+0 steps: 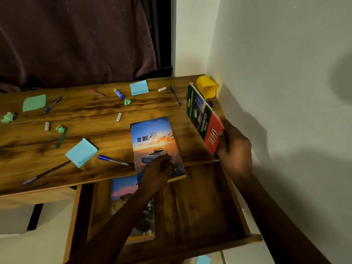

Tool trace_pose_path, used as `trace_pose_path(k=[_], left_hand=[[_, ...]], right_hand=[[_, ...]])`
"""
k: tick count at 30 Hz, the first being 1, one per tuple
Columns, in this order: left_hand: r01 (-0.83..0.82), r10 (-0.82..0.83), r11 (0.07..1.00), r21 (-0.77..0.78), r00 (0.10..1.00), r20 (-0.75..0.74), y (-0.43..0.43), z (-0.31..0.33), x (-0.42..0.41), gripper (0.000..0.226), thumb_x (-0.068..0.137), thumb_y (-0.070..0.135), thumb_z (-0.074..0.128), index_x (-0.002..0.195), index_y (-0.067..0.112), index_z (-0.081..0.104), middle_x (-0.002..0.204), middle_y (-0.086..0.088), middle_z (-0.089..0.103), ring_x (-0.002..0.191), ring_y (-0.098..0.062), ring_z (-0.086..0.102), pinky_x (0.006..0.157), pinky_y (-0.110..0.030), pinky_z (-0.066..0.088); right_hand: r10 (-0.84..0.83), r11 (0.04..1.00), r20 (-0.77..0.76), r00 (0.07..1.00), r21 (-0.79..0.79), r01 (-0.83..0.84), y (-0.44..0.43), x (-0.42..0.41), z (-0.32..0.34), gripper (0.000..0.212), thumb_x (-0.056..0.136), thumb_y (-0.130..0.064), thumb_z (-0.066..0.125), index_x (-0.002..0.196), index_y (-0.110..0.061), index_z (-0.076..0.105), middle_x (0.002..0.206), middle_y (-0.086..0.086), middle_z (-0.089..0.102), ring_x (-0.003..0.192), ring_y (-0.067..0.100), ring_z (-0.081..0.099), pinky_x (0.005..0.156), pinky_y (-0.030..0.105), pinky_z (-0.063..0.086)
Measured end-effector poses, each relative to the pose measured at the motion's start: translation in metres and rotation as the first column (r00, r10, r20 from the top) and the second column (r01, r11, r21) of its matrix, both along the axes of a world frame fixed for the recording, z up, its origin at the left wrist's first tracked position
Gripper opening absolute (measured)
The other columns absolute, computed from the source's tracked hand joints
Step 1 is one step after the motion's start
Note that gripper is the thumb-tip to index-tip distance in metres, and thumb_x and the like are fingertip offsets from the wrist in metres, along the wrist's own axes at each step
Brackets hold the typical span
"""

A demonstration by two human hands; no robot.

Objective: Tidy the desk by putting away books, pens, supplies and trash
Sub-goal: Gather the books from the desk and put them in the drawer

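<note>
We list: pens (pixel 53 104), notes (pixel 81 152), batteries (pixel 118 117) strewn on desk (pixel 91 111); cup (pixel 206 89) at back right; book (pixel 133 208) in open drawer (pixel 200 206) below.

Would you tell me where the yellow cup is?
The yellow cup lies tipped in the desk's far right corner, against the wall, behind the raised book.

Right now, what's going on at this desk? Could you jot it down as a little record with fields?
Left hand: resting on The Quiet Ride book, which overhangs the desk edge
Right hand: holding the illustrated WHY book tilted up
Drawer: open, one book already inside
Pens on desk: several, scattered
Sticky notes: blue pad, green pad
Trash: crumpled green paper
Yellow holder: far corner by the wall
</note>
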State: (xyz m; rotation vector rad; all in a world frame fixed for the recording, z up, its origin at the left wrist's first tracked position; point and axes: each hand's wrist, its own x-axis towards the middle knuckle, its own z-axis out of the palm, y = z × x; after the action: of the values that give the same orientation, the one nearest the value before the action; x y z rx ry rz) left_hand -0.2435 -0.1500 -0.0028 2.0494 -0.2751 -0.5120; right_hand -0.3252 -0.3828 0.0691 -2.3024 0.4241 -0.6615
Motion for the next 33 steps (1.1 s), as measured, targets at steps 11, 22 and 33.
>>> trace_pose_path(k=[11,22,33], left_hand=[[-0.235,0.173,0.919,-0.318,0.962,-0.211,0.016,0.011,0.013,0.015,0.098,0.022,0.065,0.111,0.024,0.072,0.106,0.002,0.078,0.102,-0.023,0.074,0.084,-0.04,0.06],[-0.385,0.332,0.911,-0.151,0.899,-0.285,0.07,-0.011,0.032,0.028,0.089,0.007,0.072,0.118,0.01,0.071,0.109,-0.011,0.077,0.095,-0.026,0.075,0.085,-0.051,0.061],[-0.28,0.285,0.959,0.051,0.95,-0.132,0.076,-0.022,0.034,0.032,0.093,0.027,0.07,0.124,0.019,0.07,0.115,-0.003,0.075,0.099,-0.02,0.072,0.095,-0.045,0.057]], right_hand=[[-0.213,0.412,0.072,0.974,0.911,0.023,0.051,0.031,-0.02,0.021,0.095,-0.005,0.066,0.112,-0.015,0.072,0.113,0.013,0.075,0.107,0.034,0.072,0.089,0.048,0.06],[-0.032,0.332,-0.245,0.969,0.912,0.241,0.088,0.059,-0.087,0.018,0.097,-0.005,0.063,0.111,-0.009,0.072,0.109,0.013,0.076,0.102,0.033,0.073,0.078,0.044,0.062],[0.059,0.607,-0.304,0.951,0.767,0.208,0.088,0.065,-0.104,0.017,0.095,-0.007,0.068,0.097,-0.021,0.077,0.106,0.01,0.077,0.104,0.029,0.072,0.1,0.055,0.054]])
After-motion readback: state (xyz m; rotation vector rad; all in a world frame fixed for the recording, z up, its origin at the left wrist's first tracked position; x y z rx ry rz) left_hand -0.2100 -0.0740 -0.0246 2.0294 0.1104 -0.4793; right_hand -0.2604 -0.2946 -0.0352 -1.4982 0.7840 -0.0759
